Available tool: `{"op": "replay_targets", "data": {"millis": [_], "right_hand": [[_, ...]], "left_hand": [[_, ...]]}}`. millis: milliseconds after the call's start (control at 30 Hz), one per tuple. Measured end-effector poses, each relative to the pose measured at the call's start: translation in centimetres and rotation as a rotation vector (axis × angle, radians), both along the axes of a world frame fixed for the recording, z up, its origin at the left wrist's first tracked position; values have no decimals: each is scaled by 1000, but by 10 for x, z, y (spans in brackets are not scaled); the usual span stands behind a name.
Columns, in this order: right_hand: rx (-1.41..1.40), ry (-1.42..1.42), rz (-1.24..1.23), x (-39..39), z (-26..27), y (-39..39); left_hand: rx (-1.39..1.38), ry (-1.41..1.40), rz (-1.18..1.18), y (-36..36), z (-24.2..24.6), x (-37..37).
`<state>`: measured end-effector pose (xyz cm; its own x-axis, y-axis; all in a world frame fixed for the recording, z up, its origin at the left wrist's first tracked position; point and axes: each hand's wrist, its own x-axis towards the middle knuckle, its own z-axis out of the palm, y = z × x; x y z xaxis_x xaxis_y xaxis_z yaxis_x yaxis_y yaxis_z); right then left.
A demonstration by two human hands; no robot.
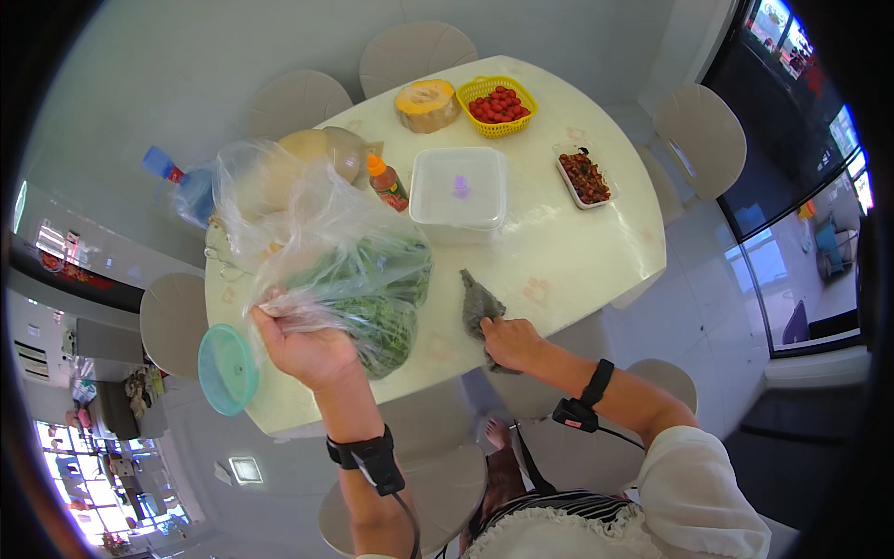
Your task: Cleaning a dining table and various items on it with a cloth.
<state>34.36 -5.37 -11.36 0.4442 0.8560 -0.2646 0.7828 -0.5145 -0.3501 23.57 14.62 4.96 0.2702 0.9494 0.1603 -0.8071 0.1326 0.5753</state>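
My left hand [311, 353] grips the gathered mouth of a clear plastic bag [335, 216]. Leafy green vegetables [374, 307] fill its lower part, which is at the table's near left side; I cannot tell whether it rests there or hangs just above. At the near edge, my right hand [515, 344] is closed on a crumpled grey cloth [482, 302], which lies on the tabletop and trails off toward the edge. A lidded translucent plastic box [457, 192] stands beyond the cloth. Left of the box is a sauce bottle with an orange cap [387, 183], beside the bag.
A light stone-look table [559, 265] carries a cut pumpkin [426, 106], a yellow basket [482, 129] of small red fruits or tomatoes, and a tub of chopped brown food [585, 179]. A green plastic bowl [228, 370] sits at the left edge. Beige chairs [700, 140] surround the table.
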Motion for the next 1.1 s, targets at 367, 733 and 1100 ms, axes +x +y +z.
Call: {"op": "replay_targets", "data": {"millis": [367,733,1100], "right_hand": [[89,266,-74,14,13,-5],[467,636,-280,1,17,31],[556,633,-149,6,35,63]], "left_hand": [[-9,325,-165,-62,-57,-22],[363,474,-221,-43,-80,-68],[-208,432,-549,-22,-170,-64]]}}
